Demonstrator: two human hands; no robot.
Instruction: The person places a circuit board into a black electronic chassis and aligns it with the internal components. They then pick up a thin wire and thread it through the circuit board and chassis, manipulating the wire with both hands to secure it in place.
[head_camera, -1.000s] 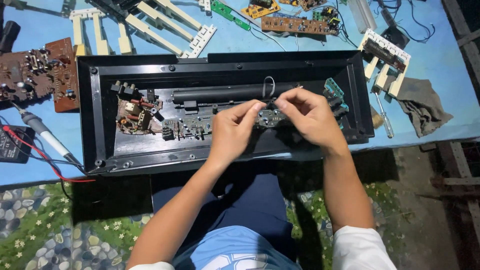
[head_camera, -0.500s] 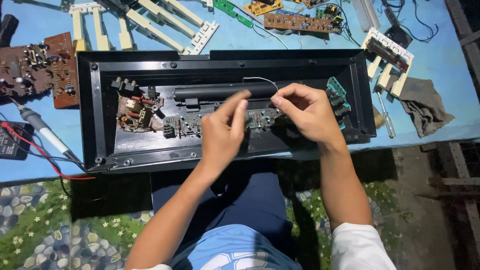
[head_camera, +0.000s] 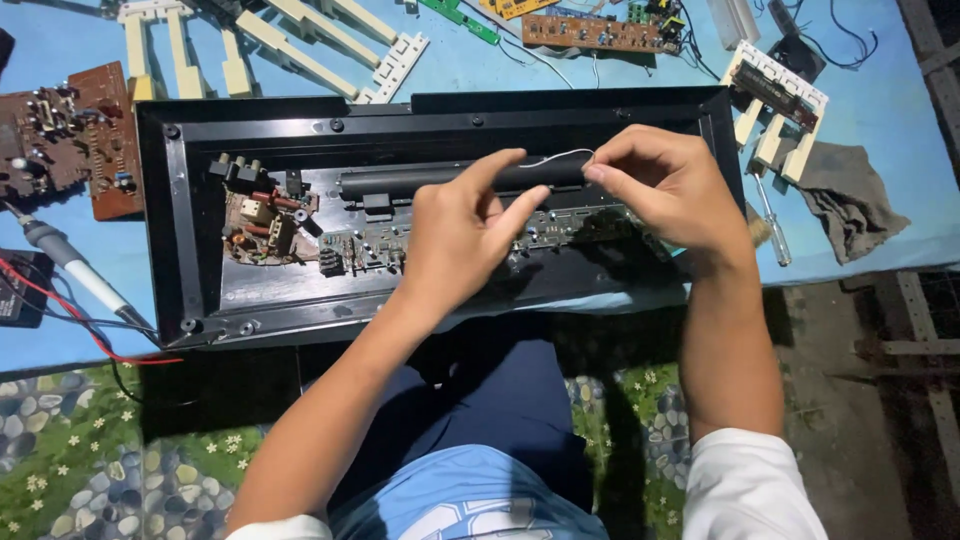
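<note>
Black and shallow, the long plastic casing (head_camera: 440, 112) lies open on our blue table (head_camera: 880, 90), showing a brown component cluster (head_camera: 262, 222), a green circuit strip (head_camera: 370, 245) and a dark cylinder (head_camera: 400, 182). Our left hand (head_camera: 462, 232) hovers over the strip, fingers loosely extended and empty. Our right hand (head_camera: 668, 188) pinches a thin white wire (head_camera: 556, 156). Since half a second ago, both hands have spread apart and the wire is drawn straighter.
</note>
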